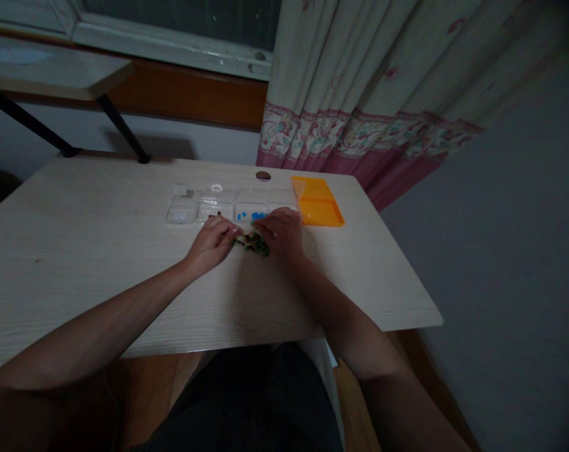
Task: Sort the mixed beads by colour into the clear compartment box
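Both my hands rest on a pale wooden table [77, 251], close together over a small pile of green and dark little pieces [253, 243]. My left hand [212, 242] has its fingers curled down at the pile's left edge. My right hand [281, 232] is curled over the pile's right side. What the fingertips pinch is too small to make out. Just behind the hands lies a clear compartment box [204, 204]; one compartment holds small blue pieces [251, 216].
An orange lid [318, 202] lies open at the clear box's right end. A round hole [263, 176] sits in the tabletop behind it. A curtain [359, 94] hangs at the back right. Another table's [53, 75] black legs stand at the back left.
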`<state>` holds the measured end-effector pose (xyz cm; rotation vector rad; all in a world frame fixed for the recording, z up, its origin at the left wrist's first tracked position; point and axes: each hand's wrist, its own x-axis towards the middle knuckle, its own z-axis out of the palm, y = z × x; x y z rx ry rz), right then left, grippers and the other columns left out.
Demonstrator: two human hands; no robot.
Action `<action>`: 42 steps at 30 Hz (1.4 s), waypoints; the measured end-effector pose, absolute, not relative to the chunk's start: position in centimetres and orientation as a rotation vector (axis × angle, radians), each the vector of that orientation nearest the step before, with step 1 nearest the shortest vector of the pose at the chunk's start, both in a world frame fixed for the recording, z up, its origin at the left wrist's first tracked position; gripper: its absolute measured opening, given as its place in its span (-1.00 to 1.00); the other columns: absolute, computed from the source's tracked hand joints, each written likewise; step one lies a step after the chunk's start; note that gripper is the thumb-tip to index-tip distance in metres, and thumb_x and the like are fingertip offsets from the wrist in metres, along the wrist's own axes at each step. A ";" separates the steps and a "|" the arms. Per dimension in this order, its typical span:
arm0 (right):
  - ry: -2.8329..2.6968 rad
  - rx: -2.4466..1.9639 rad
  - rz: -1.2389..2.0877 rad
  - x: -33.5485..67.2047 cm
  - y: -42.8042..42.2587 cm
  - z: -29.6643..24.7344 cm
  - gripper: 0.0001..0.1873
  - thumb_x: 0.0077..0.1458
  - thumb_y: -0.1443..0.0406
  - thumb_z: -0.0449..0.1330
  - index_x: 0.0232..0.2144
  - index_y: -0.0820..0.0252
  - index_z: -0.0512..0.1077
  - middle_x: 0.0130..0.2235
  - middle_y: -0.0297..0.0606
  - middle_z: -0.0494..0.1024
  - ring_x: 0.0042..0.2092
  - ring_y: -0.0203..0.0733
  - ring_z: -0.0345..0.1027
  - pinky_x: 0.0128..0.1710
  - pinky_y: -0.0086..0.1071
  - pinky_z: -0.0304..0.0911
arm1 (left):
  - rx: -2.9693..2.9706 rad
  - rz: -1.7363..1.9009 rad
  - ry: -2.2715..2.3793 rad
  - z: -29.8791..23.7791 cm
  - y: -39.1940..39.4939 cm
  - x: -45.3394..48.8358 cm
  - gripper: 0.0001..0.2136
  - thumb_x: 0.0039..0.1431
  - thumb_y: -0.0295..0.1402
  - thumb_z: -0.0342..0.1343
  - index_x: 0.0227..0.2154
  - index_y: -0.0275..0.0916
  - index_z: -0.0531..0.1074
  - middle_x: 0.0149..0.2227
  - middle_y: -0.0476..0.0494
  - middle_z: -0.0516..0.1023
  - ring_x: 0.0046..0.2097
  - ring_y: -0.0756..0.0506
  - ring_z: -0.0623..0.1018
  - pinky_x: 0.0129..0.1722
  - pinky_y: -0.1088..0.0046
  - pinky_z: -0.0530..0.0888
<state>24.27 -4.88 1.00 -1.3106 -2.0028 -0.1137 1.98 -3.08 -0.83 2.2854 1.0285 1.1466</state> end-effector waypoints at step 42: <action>-1.656 -1.632 -0.196 28.7 -2.5 -0.7 -0.73 0.32 0.19 0.15 -0.27 0.09 0.64 -0.18 -0.20 0.62 -0.05 -0.05 0.35 0.03 -0.14 0.17 | 2.569 0.796 0.914 0.1 -4.0 2.1 -0.91 0.27 -0.31 0.19 -0.27 -0.16 0.58 -0.21 -0.18 0.50 -0.11 -0.21 0.44 -0.04 0.16 0.36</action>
